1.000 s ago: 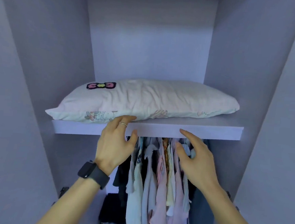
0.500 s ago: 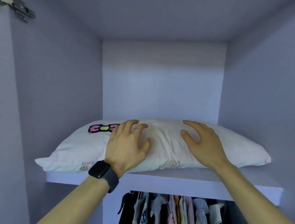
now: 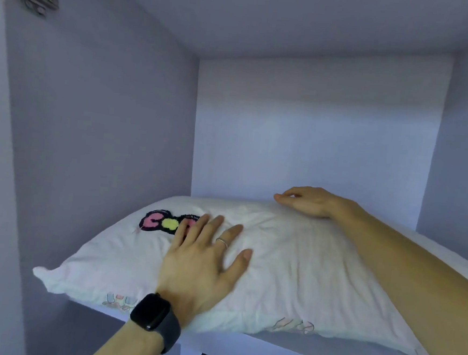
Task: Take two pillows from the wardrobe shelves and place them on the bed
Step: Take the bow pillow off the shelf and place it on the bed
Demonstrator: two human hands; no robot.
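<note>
Near: I see the left hand (image 3: 200,270) flat on the pillow (image 3: 290,268), fingers spread wide, gripping nothing; black watch (image 3: 156,317) on the wrist. Pillow lies along the shelf (image 3: 311,354) front edge. Far: right hand (image 3: 309,201) curls over the pillow's back edge; its hold I cannot tell.

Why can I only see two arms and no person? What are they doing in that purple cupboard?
The camera sits on the person's head, looking forward and down, so you only see their own arms. The purple cupboard is a wardrobe. On its shelf lies a white pillow with a pink and yellow bow stitched on. The left hand, wearing a black watch and a ring, lies flat on top. The right hand curls over the pillow's far edge. Nothing is lifted yet.
</note>
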